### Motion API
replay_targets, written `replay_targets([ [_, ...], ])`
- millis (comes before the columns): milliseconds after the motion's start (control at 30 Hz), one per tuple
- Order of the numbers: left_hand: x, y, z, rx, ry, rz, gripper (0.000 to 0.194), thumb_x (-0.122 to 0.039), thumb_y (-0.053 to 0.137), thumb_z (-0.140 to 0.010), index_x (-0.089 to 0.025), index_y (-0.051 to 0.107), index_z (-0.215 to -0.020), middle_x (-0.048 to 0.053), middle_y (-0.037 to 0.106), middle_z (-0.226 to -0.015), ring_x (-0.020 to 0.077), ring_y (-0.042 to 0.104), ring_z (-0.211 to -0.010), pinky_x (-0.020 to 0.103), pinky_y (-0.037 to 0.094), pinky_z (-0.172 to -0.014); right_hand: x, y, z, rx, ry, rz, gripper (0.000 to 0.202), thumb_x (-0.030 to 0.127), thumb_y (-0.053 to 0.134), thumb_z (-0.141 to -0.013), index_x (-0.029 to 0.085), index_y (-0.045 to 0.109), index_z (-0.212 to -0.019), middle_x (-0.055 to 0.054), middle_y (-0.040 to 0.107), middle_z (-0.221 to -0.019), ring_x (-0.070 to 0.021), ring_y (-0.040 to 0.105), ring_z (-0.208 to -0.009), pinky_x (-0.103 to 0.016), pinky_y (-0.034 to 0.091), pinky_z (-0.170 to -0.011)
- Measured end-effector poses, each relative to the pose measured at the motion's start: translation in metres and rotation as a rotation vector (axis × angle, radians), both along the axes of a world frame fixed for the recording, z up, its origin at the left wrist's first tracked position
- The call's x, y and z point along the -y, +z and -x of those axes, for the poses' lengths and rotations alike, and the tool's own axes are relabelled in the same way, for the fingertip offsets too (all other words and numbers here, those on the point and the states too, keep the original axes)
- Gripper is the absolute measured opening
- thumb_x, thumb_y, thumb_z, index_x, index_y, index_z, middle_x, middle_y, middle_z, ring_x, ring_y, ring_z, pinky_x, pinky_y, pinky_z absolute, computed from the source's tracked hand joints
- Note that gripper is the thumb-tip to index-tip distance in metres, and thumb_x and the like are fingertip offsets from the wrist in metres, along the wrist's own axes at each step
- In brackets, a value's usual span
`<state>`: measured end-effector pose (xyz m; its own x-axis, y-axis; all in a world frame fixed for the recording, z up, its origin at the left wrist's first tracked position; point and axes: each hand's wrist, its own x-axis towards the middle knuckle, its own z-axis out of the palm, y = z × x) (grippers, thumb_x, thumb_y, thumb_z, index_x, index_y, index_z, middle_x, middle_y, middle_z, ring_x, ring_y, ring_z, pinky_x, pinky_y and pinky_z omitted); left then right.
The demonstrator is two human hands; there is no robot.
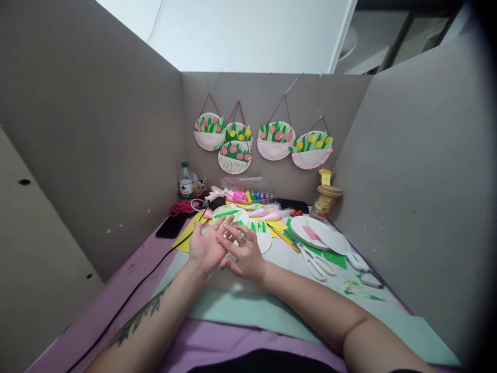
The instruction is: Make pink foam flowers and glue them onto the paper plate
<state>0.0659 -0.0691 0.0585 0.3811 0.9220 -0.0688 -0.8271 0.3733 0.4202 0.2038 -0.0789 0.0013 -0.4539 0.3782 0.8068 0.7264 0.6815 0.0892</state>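
My left hand (208,247) is palm up over the table, fingers spread and nothing visible in it. The fingers of my right hand (244,254) touch its palm and fingers from the right; they are apart, with a ring on one, and no held object shows. Just behind my hands lies a white paper plate piece (264,242) with green paper leaves along its top edge. Another round plate (230,211) with green strips is beyond it, partly covered by my fingers. A yellow pencil (283,237) lies to the right of my right hand.
White scissors (316,263) and stacked white plates (310,232) lie at right, near green scraps (353,285). A black phone (171,226), a cable (143,280) and a bottle (186,182) are at left. Decorated plates (276,141) hang on the grey back panel (264,93).
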Motion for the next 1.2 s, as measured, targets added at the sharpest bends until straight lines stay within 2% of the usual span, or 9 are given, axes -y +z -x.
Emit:
replay_targets([
  [100, 0.0, -0.001, 0.0, 0.008, 0.047, -0.005, 0.079, -0.066, 0.018, -0.09, -0.01, 0.039, -0.141, 0.02, 0.054, -0.135, 0.0301, 0.057, -0.119, 0.046, 0.049, -0.096, 0.001, -0.001, 0.001, 0.035, 0.045, -0.001, 0.059, 0.065, 0.051, -0.084, 0.026, 0.061, -0.126, -0.006, 0.051, -0.139, -0.0291, 0.037, -0.122, -0.043, 0.033, -0.098],
  [233, 0.002, -0.001, -0.002, -0.029, -0.035, 0.034, 0.077, -0.065, 0.023, -0.09, -0.009, 0.039, -0.141, 0.022, 0.054, -0.133, 0.0325, 0.056, -0.119, 0.051, 0.046, -0.099, 0.002, 0.0, 0.002, 0.015, 0.052, -0.003, 0.056, 0.062, 0.052, -0.084, 0.027, 0.06, -0.127, -0.006, 0.05, -0.14, -0.0292, 0.037, -0.123, -0.043, 0.033, -0.098],
  [400, -0.003, -0.002, 0.004, 0.037, 0.029, -0.021, 0.078, -0.066, 0.018, -0.09, -0.011, 0.038, -0.142, 0.019, 0.053, -0.135, 0.0301, 0.056, -0.12, 0.045, 0.051, -0.093, 0.004, 0.0, -0.002, 0.045, 0.057, 0.001, 0.052, 0.06, 0.052, -0.086, 0.026, 0.062, -0.126, -0.006, 0.052, -0.137, -0.0285, 0.038, -0.122, -0.043, 0.034, -0.097],
  [500, -0.002, -0.005, 0.002, 0.004, -0.003, -0.02, 0.076, -0.066, 0.021, -0.09, -0.012, 0.041, -0.141, 0.02, 0.053, -0.135, 0.0309, 0.057, -0.118, 0.048, 0.049, -0.096, 0.001, 0.0, -0.001, 0.037, 0.095, -0.018, 0.052, 0.06, 0.053, -0.086, 0.028, 0.062, -0.124, -0.006, 0.051, -0.139, -0.0283, 0.038, -0.122, -0.043, 0.034, -0.098],
  [600, 0.001, -0.008, -0.001, -0.012, -0.058, -0.014, 0.077, -0.066, 0.025, -0.09, -0.011, 0.038, -0.142, 0.021, 0.053, -0.134, 0.0324, 0.057, -0.117, 0.05, 0.046, -0.098, -0.002, 0.001, -0.002, 0.012, 0.066, -0.036, 0.052, 0.058, 0.052, -0.087, 0.026, 0.061, -0.126, -0.007, 0.05, -0.14, -0.0286, 0.038, -0.122, -0.043, 0.033, -0.099],
  [700, 0.001, -0.009, -0.001, 0.006, -0.04, -0.023, 0.078, -0.065, 0.024, -0.09, -0.01, 0.035, -0.144, 0.02, 0.053, -0.136, 0.032, 0.056, -0.119, 0.049, 0.046, -0.099, 0.002, 0.0, -0.002, 0.028, 0.042, -0.045, 0.051, 0.056, 0.05, -0.088, 0.024, 0.061, -0.126, -0.007, 0.054, -0.136, -0.0285, 0.038, -0.122, -0.043, 0.033, -0.099],
  [867, 0.003, -0.009, 0.0, -0.019, -0.028, -0.039, 0.076, -0.064, 0.027, -0.091, -0.011, 0.034, -0.144, 0.02, 0.052, -0.137, 0.0305, 0.056, -0.12, 0.047, 0.046, -0.099, 0.008, 0.002, 0.001, 0.074, 0.117, -0.092, 0.053, 0.058, 0.051, -0.087, 0.022, 0.06, -0.125, -0.008, 0.054, -0.136, -0.0292, 0.038, -0.124, -0.044, 0.033, -0.099],
  [1033, 0.005, -0.007, 0.0, -0.006, -0.068, -0.022, 0.072, -0.062, 0.028, -0.092, -0.014, 0.029, -0.147, 0.019, 0.054, -0.135, 0.0304, 0.056, -0.119, 0.049, 0.043, -0.101, 0.002, 0.006, 0.0, -0.01, 0.067, -0.085, 0.046, 0.047, 0.047, -0.091, 0.02, 0.059, -0.126, -0.009, 0.055, -0.134, -0.0281, 0.04, -0.121, -0.043, 0.035, -0.096],
  [1200, 0.004, -0.01, 0.0, -0.006, -0.016, -0.05, 0.075, -0.061, 0.032, -0.091, -0.012, 0.026, -0.148, 0.02, 0.049, -0.139, 0.0306, 0.053, -0.124, 0.046, 0.041, -0.103, 0.007, -0.002, 0.007, -0.018, 0.122, -0.202, 0.054, 0.058, 0.039, -0.091, 0.021, 0.06, -0.125, -0.007, 0.06, -0.129, -0.0284, 0.042, -0.12, -0.044, 0.035, -0.098],
])
